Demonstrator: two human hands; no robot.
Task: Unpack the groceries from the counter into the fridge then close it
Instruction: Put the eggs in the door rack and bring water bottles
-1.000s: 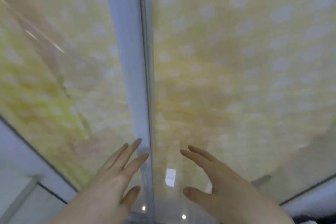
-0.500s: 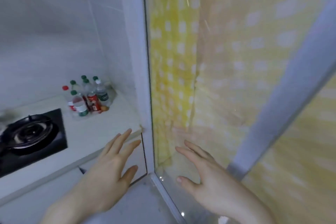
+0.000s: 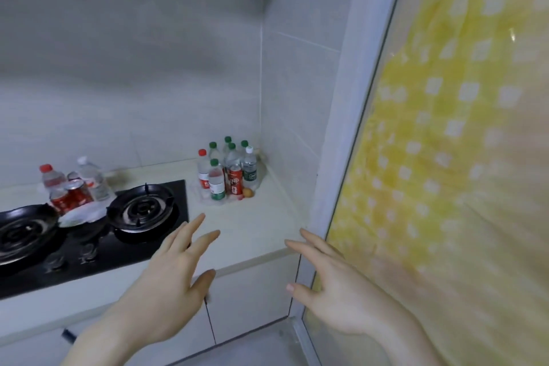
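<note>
Pale cream worktop (image 3: 252, 235) fills the middle of the head view, running back to a tiled corner. In that corner stands a cluster of bottles (image 3: 228, 169), most with green caps, one with a red cap and one with a white cap, packed tight and touching one another. A red can (image 3: 234, 183) stands at the front of the cluster, and a small brown egg (image 3: 248, 192) lies just beside it on the right. Left of them a black hob (image 3: 98, 235) is set into the worktop, with one burner (image 3: 141, 208) near its right edge and another at the far left. Behind the hob, well apart from the corner cluster, is a second group (image 3: 72, 184) of clear bottles and red cans; it is blurred.

Both hands hover in the foreground, holding nothing. The left hand (image 3: 166, 285) is above the front edge of the worktop, its fingers (image 3: 193, 229) straight and spread, pointing toward the corner bottles but well short of them. The right hand (image 3: 341, 297) is beside a white frame (image 3: 341, 128), its fingers (image 3: 315, 242) straight and apart, the thumb out to the left. Right of the frame a glass pane shows a yellow checked curtain (image 3: 445, 142). White cabinet doors (image 3: 246, 300) sit under the worktop
</note>
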